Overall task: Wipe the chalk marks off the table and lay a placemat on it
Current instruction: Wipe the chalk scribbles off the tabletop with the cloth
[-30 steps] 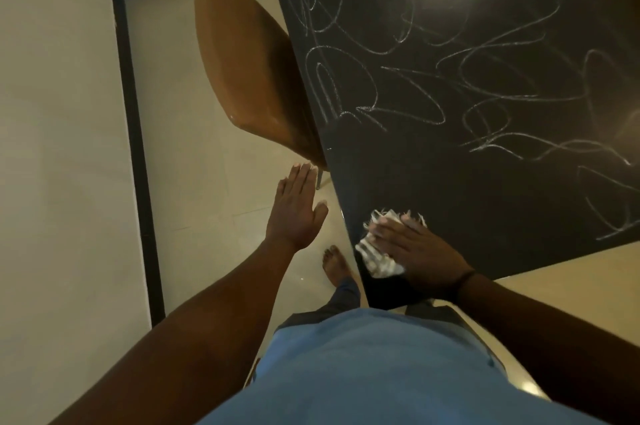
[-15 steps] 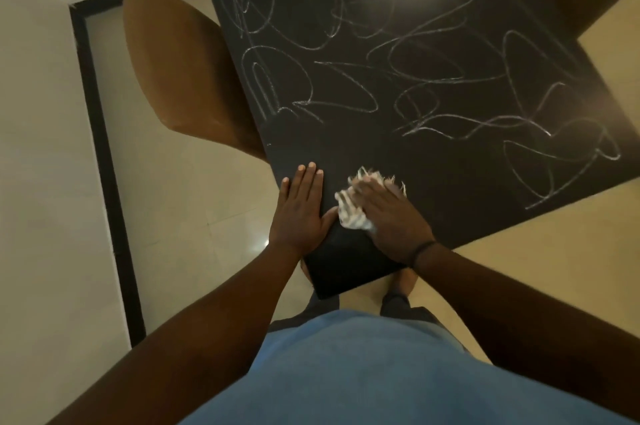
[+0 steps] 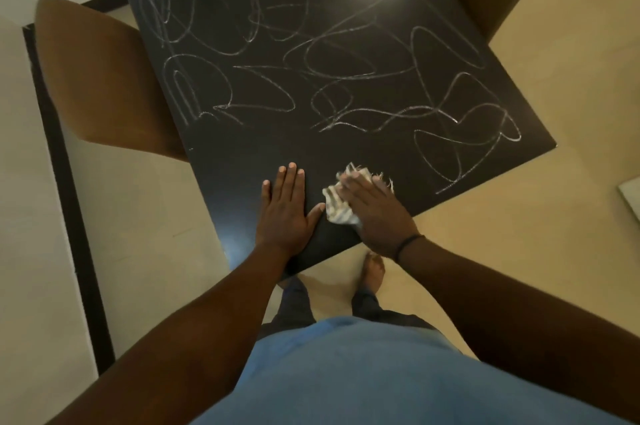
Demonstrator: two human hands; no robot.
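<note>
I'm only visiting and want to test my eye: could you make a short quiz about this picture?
1. True or false: the left hand lies flat on the table.
2. What does the right hand press down? A) a sponge B) a cloth C) a placemat
3. Fill in: most chalk marks are ____ wiped.

Key: 1 true. 2 B, the cloth, near the table's near corner. 3 not yet; only the near corner by the hands looks bare. A brown chair stands at the table's left.
</note>
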